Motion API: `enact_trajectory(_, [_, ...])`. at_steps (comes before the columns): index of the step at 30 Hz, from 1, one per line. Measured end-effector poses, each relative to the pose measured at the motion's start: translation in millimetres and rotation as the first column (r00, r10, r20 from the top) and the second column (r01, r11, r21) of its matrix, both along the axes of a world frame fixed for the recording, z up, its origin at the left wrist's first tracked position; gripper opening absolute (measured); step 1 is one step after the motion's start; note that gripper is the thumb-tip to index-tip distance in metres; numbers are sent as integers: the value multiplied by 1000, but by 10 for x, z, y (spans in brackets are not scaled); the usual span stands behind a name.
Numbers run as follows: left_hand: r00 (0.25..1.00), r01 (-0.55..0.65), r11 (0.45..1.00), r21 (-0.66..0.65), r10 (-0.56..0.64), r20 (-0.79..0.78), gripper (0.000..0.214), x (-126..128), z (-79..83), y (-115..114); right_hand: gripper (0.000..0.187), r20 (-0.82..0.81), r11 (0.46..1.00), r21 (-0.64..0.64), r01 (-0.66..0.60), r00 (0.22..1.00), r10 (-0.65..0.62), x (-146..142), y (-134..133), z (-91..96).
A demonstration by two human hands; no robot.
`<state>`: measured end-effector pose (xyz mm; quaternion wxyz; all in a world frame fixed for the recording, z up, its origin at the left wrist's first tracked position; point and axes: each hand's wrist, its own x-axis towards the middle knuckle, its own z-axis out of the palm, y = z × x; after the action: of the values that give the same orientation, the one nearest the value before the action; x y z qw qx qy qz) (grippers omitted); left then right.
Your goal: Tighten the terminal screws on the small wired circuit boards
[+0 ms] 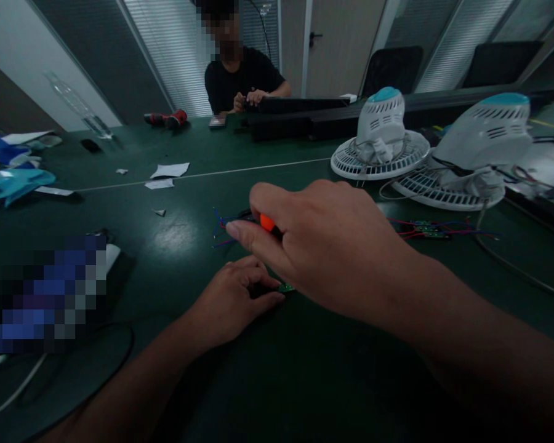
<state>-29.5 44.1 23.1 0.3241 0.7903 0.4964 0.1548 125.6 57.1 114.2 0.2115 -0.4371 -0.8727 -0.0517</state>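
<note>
My right hand (323,243) is closed around a tool with an orange and black handle (268,223), held above the dark green table (305,369). Below it my left hand (233,298) rests on the table with its fingers pinched onto a small green circuit board (286,287), most of which is hidden. Thin blue and red wires (219,229) lie just beyond my right fingertips.
Two white and teal fan parts (381,144) (480,154) lie at the right with loose cables. Another wired board (427,229) sits beside them. Paper scraps (168,170) lie mid-table, blue cloth (9,181) at the left. A person in black sits at the far side.
</note>
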Motion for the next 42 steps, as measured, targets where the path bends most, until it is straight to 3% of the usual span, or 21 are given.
enact_trajectory(4, [999,-11,1000,-15,11,-38,13,-3,12,-2,15,-4,998,-44,-44,999,44,26,3,-5])
enact_trajectory(18, [1000,-11,1000,-8,11,-5,11,-7,17,6,12,-18,984,-104,-145,989,144,76,8,12])
enact_trajectory(22, [999,8,1000,-21,-7,41,12,-1,29,10,9,0,986,-146,-83,996,84,72,-25,49])
enact_trajectory(29, [997,-3,999,-41,6,83,16,24,11,-19,37,-96,992,-101,-77,993,67,33,-49,52])
enact_trajectory(35, [999,-8,998,-55,10,32,13,26,98,-1,19,-11,993,-103,-63,998,62,27,-12,44])
enact_trajectory(42, [1000,-27,997,-74,26,-17,14,33,124,3,14,18,990,-101,-100,995,102,48,-2,45])
